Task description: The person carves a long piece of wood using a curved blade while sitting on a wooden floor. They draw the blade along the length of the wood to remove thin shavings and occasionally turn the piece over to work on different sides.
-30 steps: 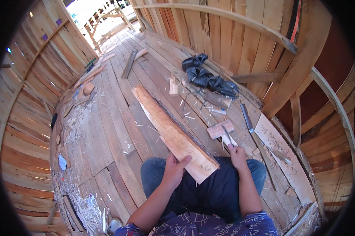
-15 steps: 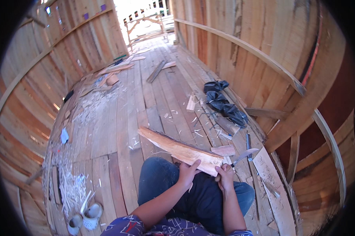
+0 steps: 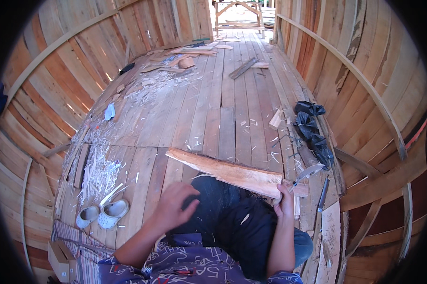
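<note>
Right of centre, our right hand [image 3: 284, 202] clasps the board [image 3: 227, 171] and knife [image 3: 310, 171]. The board runs leftward, above our free, slack-fingered left hand [image 3: 175, 207].

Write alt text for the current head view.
The right hand grips one end of a rough wooden board together with a knife; the left hand, empty, is held clear of the board. Wood shavings litter the plank floor, and pale clogs sit at left.

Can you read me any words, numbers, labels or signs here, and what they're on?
Purple-blue shirt: pale printed letter-like and number-like marks, which I won't copy out.
Cardboard box, lower left: small marks, too small to read.
I can make out no other writing.
</note>
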`<state>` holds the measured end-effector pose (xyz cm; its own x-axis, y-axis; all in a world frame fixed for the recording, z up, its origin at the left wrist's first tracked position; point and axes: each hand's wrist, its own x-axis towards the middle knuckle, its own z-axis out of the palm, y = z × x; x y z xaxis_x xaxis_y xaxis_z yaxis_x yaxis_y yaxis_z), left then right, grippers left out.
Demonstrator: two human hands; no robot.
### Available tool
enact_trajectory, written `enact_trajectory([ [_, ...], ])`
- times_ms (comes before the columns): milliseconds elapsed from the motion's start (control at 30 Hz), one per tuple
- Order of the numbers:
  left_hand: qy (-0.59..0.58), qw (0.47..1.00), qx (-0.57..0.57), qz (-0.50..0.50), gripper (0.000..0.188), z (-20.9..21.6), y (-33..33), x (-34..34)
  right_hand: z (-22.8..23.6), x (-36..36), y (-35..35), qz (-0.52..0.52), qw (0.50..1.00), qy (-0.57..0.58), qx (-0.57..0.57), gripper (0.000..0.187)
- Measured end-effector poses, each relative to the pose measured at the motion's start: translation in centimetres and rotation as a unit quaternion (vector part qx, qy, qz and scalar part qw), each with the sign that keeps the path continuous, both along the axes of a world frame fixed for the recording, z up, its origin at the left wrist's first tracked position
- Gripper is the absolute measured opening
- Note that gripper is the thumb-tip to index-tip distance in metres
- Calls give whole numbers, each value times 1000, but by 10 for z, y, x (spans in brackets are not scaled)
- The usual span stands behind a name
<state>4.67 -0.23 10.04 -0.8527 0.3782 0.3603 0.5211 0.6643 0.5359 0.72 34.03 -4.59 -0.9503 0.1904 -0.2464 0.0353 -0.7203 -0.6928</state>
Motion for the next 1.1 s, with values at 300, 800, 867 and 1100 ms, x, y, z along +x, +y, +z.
enact_trajectory([
  [300,10,987,-157,22,51,-19,-22,-16,-29,14,16,48,998,-46,-23,24],
  [800,20,987,48,155,10,-49,3,-55,-16,13,4,41,996,-73,2,28],
  [867,53,979,51,188,11,-45,14,-68,-27,14,12,42,998,-50,8,29],
  [1100,7,975,134,178,11,-48,35,-105,-32,20,19,-21,1000,12,-19,30],
])
